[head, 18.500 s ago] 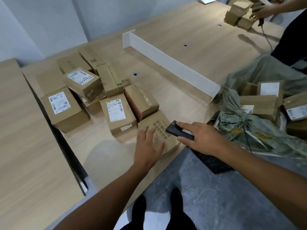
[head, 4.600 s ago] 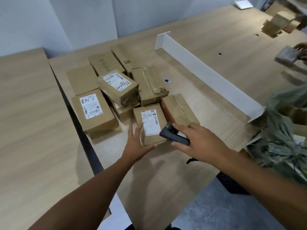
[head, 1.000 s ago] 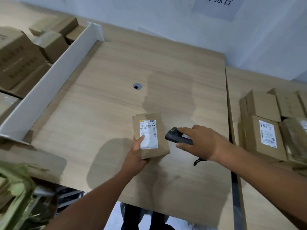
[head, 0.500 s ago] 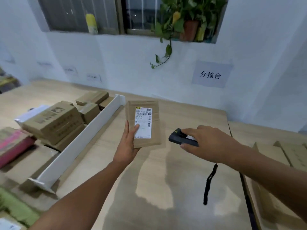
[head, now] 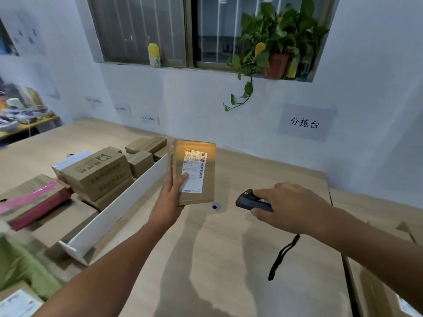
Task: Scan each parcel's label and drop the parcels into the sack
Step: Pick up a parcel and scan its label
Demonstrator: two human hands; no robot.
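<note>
My left hand [head: 169,203] holds a small brown parcel [head: 207,177] upright above the wooden table [head: 229,259], thumb resting on its white label [head: 194,167]. A warm patch of light falls on the parcel's top and the label. To the right, my right hand [head: 288,207] grips a black handheld scanner [head: 248,200], its front end turned toward the parcel; a black wrist strap [head: 282,257] dangles below. A green sack [head: 20,268] shows at the lower left edge, partly cut off.
A white divider board [head: 119,207] runs across the table on the left. Behind it lie several cardboard boxes [head: 98,172] and a pink-taped box [head: 34,202]. More boxes [head: 377,294] sit at the right edge. A cable hole [head: 214,206] is in the table.
My left hand has lifted the parcel off the table and raised it higher, upright. Light now falls on its label. The view has tilted up toward the wall and window.
</note>
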